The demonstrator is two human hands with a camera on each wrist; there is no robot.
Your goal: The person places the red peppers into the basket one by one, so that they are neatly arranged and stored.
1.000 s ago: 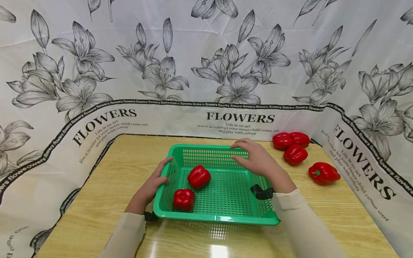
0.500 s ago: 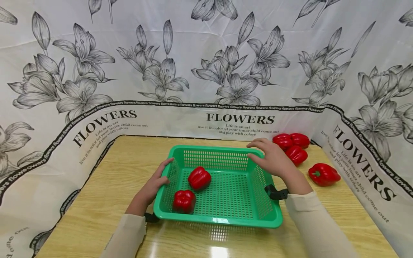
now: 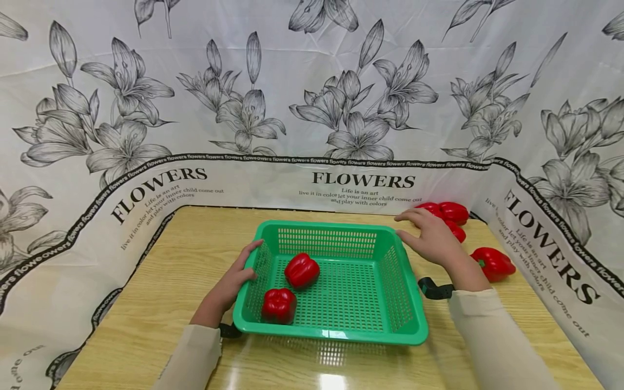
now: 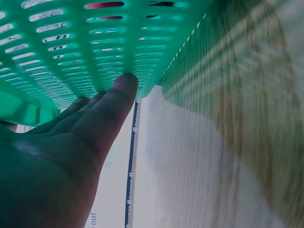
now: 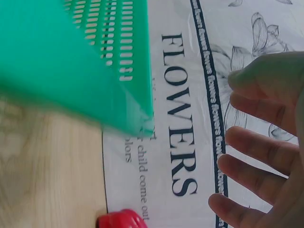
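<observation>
A green plastic basket point(image 3: 326, 333) with slotted walls stands on the table, and two red bell peppers lie inside: one pepper point(image 3: 302, 270) left of the middle, the other pepper point(image 3: 279, 306) near the front left corner. My left hand point(image 3: 229, 287) holds the basket's left side, thumb over the rim; in the left wrist view its fingers point(image 4: 111, 111) lie along the outer wall. Just beyond the basket's back right corner hovers my right hand point(image 3: 436, 238), holding nothing. Its spread fingers point(image 5: 256, 171) show apart from the basket in the right wrist view.
Several more red bell peppers are on the right: a cluster point(image 3: 453, 212) at the back, partly hidden by the right hand, and a single pepper point(image 3: 493, 264) closer in. A white flower-printed cloth point(image 3: 361, 189) encloses the wooden table point(image 3: 205, 233) behind and at both sides.
My right hand has moved right, from over the basket's back right part to outside its right rim, covering part of the pepper cluster. The left hand and basket have stayed nearly still.
</observation>
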